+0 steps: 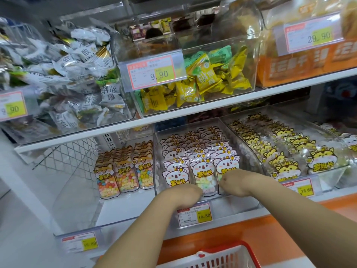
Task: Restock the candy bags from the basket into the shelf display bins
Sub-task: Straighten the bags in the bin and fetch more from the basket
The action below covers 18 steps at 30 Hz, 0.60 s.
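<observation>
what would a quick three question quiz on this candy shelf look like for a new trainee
1. Which clear plastic bin do the left hand and right hand reach into?
A: the one with orange fox-faced candy bags
B: the one with pink koala-faced candy bags
C: the one with yellow tiger-faced candy bags
2. True or false: the red plastic basket stands on the upper shelf.
3. Fill in: the red-and-yellow price label just below the hands reads ___.
Key: 1 B; 2 false, it is at the bottom of the view, below the arms; 3 16.80.
</observation>
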{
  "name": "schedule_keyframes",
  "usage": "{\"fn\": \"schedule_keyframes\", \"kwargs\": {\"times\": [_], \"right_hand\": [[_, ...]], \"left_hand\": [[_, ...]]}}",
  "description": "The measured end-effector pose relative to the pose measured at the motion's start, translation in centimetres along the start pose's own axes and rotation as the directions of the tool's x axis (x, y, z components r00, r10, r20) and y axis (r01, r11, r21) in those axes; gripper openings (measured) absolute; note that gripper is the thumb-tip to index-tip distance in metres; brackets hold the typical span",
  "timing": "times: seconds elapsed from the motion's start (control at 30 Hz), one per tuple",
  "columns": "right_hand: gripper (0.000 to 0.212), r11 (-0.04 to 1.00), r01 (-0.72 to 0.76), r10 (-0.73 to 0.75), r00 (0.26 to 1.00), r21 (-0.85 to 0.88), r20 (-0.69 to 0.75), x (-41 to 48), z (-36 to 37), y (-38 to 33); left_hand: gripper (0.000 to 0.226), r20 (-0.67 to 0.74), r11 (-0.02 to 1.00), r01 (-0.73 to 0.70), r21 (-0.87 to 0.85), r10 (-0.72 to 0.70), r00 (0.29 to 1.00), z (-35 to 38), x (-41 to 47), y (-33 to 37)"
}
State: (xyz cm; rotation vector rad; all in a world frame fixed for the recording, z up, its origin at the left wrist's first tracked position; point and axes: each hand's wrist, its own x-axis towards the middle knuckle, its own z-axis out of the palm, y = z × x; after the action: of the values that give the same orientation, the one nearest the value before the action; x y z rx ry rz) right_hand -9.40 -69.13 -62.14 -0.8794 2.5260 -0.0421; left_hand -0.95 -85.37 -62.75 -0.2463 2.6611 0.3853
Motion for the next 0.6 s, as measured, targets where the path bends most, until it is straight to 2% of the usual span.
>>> {"fn": "schedule_keyframes", "kwargs": {"times": [0.1,0.2,0.27,0.33,0.4,0.5,0.57,0.6], "right_hand": [[0.024,0.999,-0.018,0.019,0.999,0.043,-0.027,-0.6,-0.1,-0.2],[0.032,0.998,-0.006,0.012,0.995,0.058,-0.095,-2.1,-0.2,-0.4],[0.034,0.999,0.020,-0.013,0.986,0.042,-0.169,-3.6,0.0,-0.4],[0.029,0.997,0.033,-0.011,0.948,0.063,-0.319,-5.3,0.7,-0.7],[0.023,0.995,0.081,-0.043,0.863,0.054,-0.503,-7.0,2.0,-1.3],[0.020,0.961,0.272,-0.164,0.686,0.041,-0.709,-9.6,4.5,-2.5],[0.017,0.930,0.360,-0.192,0.649,0.075,-0.737,-10.8,7.0,-3.6],[0.015,0.922,0.375,-0.193,0.656,0.093,-0.730,-11.2,8.3,-4.2]], "left_hand": [[0.034,-0.008,0.997,-0.028,0.073,0.028,1.000,-0.2,-0.4,0.1],[0.031,-0.047,1.000,0.021,-0.021,-0.022,0.999,-0.4,-1.4,0.4],[0.027,-0.149,0.995,-0.032,-0.099,0.017,0.989,-0.6,-2.6,0.7],[0.026,-0.262,0.981,-0.085,-0.174,0.037,0.964,-0.3,-4.5,0.9],[0.028,-0.455,0.962,-0.147,-0.230,0.027,0.890,0.6,-6.3,0.7],[0.028,-0.730,0.927,-0.325,-0.187,0.091,0.677,4.0,-9.6,0.1],[0.026,-0.809,0.894,-0.399,-0.205,0.074,0.583,7.3,-12.1,-0.3],[0.024,-0.807,0.886,-0.394,-0.244,0.039,0.589,9.1,-13.1,-0.7]]}}
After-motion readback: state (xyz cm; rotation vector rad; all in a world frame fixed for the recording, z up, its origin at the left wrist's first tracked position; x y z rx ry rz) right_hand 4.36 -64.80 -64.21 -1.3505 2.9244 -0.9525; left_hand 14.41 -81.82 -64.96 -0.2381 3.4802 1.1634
